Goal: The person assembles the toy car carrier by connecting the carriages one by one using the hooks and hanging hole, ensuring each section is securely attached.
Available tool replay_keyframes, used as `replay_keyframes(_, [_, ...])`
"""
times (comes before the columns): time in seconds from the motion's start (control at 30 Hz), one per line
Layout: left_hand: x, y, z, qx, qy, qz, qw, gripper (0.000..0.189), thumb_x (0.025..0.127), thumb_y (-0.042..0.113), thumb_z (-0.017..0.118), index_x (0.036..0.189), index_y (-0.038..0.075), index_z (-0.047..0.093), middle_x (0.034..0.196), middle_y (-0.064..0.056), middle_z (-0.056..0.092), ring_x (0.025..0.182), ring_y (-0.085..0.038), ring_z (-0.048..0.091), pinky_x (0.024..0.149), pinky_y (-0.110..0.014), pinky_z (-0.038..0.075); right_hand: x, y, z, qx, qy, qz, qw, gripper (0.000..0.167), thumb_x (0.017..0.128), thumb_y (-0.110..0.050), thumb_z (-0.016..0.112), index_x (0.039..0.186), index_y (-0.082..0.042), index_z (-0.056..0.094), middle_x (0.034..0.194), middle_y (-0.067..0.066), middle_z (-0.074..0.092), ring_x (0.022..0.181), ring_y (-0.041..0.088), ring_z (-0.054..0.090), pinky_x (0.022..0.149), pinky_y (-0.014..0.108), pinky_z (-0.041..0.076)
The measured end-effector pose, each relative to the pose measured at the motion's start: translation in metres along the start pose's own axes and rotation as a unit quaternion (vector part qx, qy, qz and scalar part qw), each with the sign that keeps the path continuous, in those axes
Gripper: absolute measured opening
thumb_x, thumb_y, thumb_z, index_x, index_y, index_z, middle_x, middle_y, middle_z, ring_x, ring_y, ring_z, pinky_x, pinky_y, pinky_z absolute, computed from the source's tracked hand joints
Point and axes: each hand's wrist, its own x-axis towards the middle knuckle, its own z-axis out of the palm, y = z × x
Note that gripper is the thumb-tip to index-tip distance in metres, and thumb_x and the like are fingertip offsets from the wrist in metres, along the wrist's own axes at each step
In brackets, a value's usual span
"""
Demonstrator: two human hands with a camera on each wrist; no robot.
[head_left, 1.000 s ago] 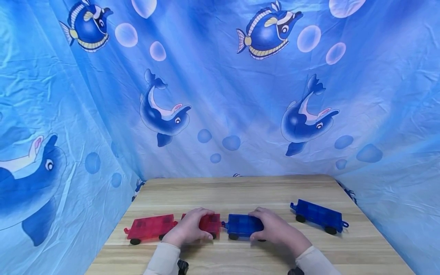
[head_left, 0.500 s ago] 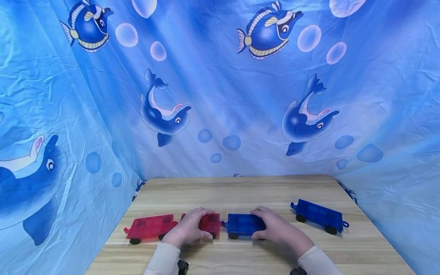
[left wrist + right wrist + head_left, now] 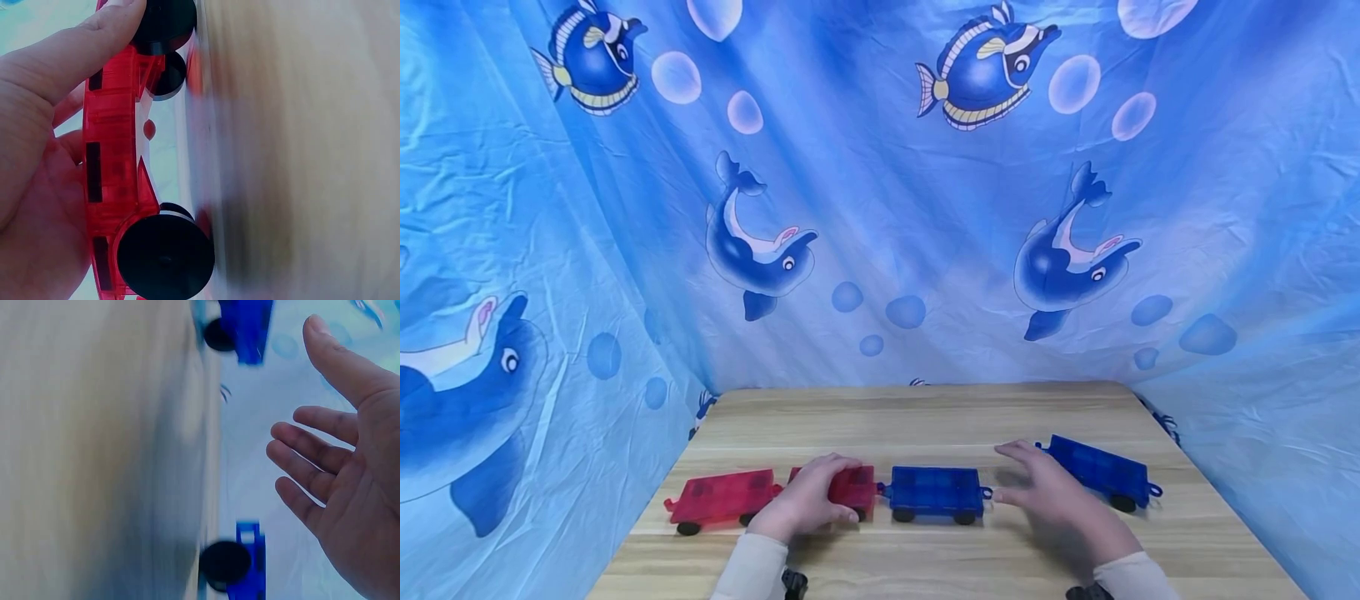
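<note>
My left hand (image 3: 805, 500) grips a translucent red toy train car (image 3: 857, 490), thumb on the near side; the hand hides part of it. In the left wrist view this red car (image 3: 111, 175) shows black wheels low above the wood. A second red car (image 3: 722, 497) adjoins it on the left, their joint partly behind the hand. On the right, a blue car (image 3: 934, 490) meets the held one at the hooks. My right hand (image 3: 1056, 496), fingers spread and holding nothing, is between that blue car's end ring and another blue car (image 3: 1097, 467), whose left end it partly covers.
The cars stand on a light wooden table (image 3: 895, 425). A blue cloth (image 3: 880, 208) printed with fish and dolphins hangs behind it and at both sides. The right-hand blue car sits at a slant, apart from the row.
My right hand has let go of the middle blue car and moved right towards the separate one. The left hand and the row of cars have shifted slightly left.
</note>
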Motion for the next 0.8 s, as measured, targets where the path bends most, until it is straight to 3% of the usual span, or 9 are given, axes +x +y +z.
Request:
replay_keyframes(0.23, [0.001, -0.005, 0.0, 0.0, 0.0, 0.004, 1.0, 0.083, 0.078, 0.043, 0.093, 0.15, 0.018, 0.058, 0.143, 0.001, 0.06, 0.137, -0.033, 0.052, 0.108, -0.054, 0.048, -0.012, 0.028, -0.027, -0.031, 0.032, 0.047, 0.9979, 0.089, 0.086, -0.062, 0.079, 0.155, -0.012, 0.052, 0.158, 0.026, 0.042, 0.141, 0.055, 0.041, 0.105, 0.072, 0.041])
replay_keyframes(0.47, [0.001, -0.006, 0.001, -0.001, -0.003, 0.002, 1.0, 0.084, 0.078, 0.043, 0.093, 0.15, 0.017, 0.058, 0.145, -0.002, 0.058, 0.139, -0.035, 0.05, 0.108, -0.055, 0.048, -0.025, 0.055, -0.045, -0.082, 0.081, 0.042, 0.9924, 0.083, 0.089, -0.047, 0.083, 0.151, -0.003, 0.052, 0.152, 0.026, 0.048, 0.136, 0.056, 0.045, 0.103, 0.074, 0.041])
replay_keyframes(0.8, [-0.001, -0.006, 0.0, -0.003, -0.002, 0.001, 1.0, 0.084, 0.078, 0.042, 0.093, 0.15, 0.017, 0.058, 0.147, -0.003, 0.058, 0.141, -0.037, 0.047, 0.109, -0.057, 0.046, -0.038, 0.083, -0.057, -0.083, 0.062, 0.077, 0.9917, 0.095, 0.088, -0.049, 0.082, 0.153, 0.008, 0.044, 0.156, 0.038, 0.034, 0.136, 0.066, 0.034, 0.101, 0.08, 0.036])
